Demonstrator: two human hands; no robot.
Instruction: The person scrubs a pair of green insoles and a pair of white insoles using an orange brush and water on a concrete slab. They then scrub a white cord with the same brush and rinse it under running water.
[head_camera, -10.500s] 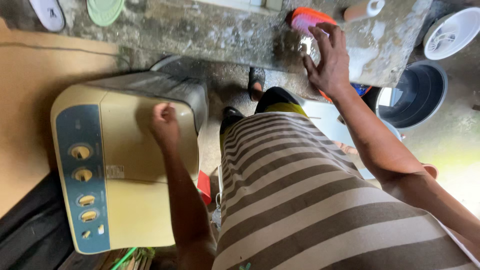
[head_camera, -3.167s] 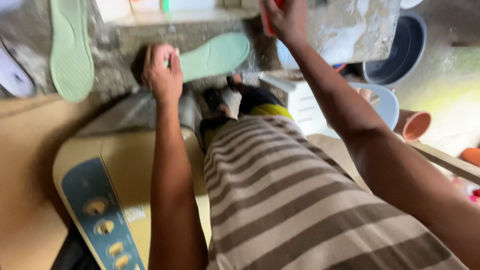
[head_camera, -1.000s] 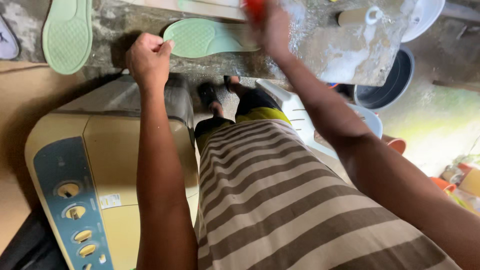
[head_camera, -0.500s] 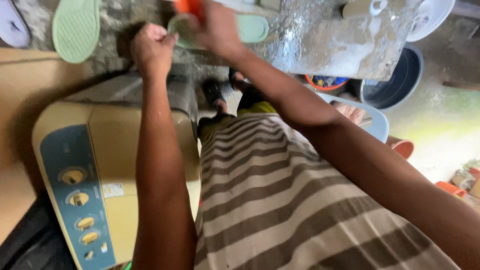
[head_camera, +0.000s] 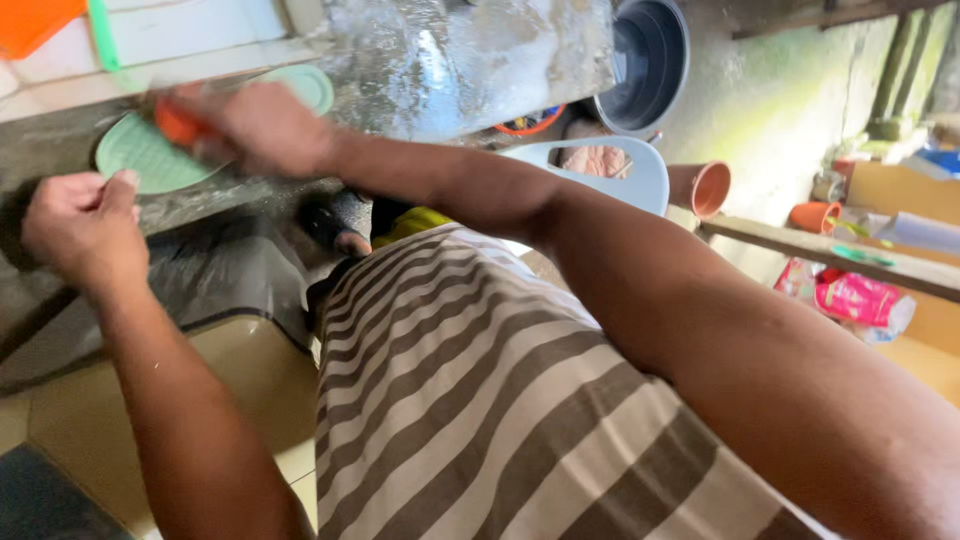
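So the wet concrete desk (head_camera: 480, 60) takes up the top of the view, with the cream washing machine (head_camera: 230, 400) pushed up below its edge. Off to the side sit a dark basin (head_camera: 650, 55) and a pale plastic chair (head_camera: 630, 175). On the desk lies a green insole (head_camera: 150, 155), flat, partly covered by the right hand (head_camera: 255, 125). That hand is closed around an orange brush (head_camera: 178, 122), pressed on the insole, though it's blurry so I can't see the bristles. The left hand (head_camera: 85, 230) is curled nearly into a fist at the desk's edge, beside the insole; whether it pins anything I can't tell. My guess at the risk: the slab looks slick, so a hard stroke could skid the insole off the edge onto the machine.
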